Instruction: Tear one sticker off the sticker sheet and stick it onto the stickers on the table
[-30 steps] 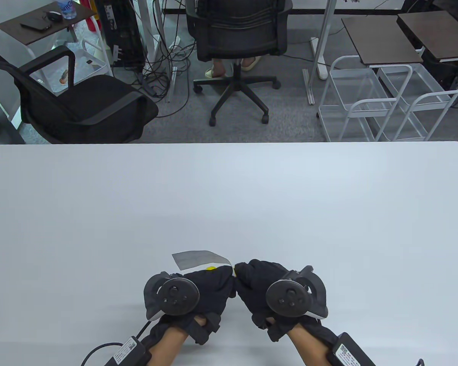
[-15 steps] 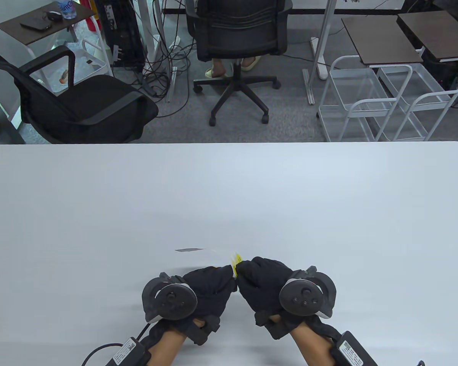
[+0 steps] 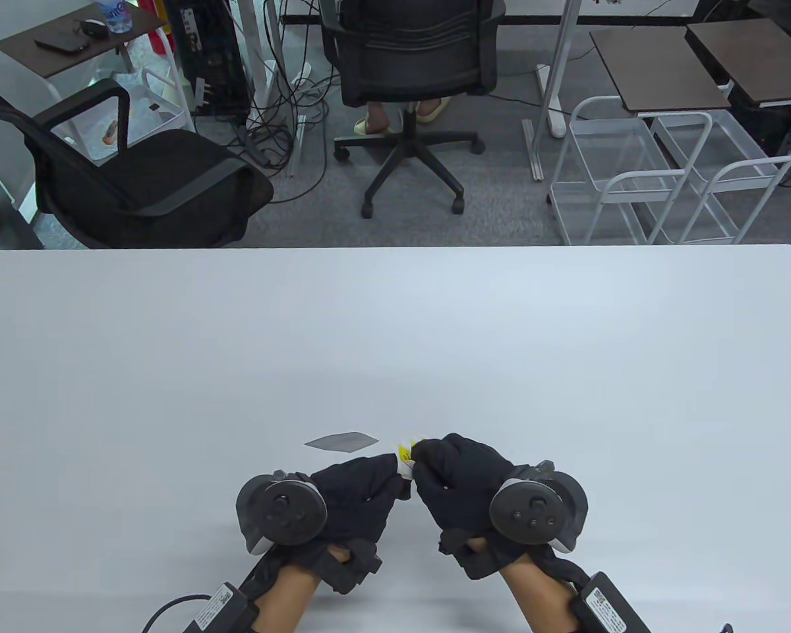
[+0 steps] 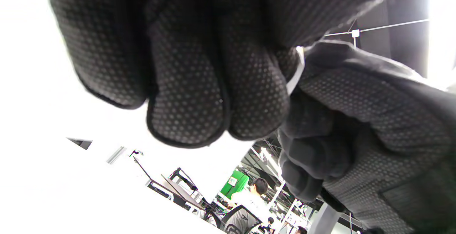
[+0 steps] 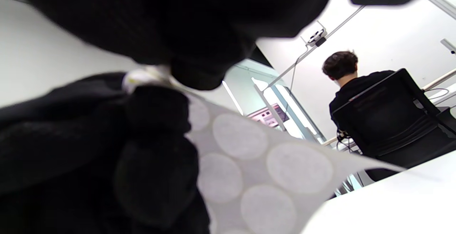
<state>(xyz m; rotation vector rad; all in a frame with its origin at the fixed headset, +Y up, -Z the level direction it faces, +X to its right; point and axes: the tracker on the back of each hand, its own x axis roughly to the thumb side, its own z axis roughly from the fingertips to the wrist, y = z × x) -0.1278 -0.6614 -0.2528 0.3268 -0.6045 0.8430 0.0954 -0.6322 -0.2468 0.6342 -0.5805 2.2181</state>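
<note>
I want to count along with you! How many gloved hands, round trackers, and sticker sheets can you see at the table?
Gloved hands: 2, the left hand and the right hand
Trackers: 2, left tracker and right tracker
Sticker sheet: 1
Total: 5

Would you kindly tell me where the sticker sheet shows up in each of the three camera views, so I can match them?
Table view: the sticker sheet shows yellow and white, low centre, between the fingertips of the left hand and right hand.
Left wrist view: only a thin white edge, upper right of centre, between the gloves.
Right wrist view: it fills the lower centre, with rows of pale circles.
Shared landmark: the two black gloves meeting at the sheet.
</note>
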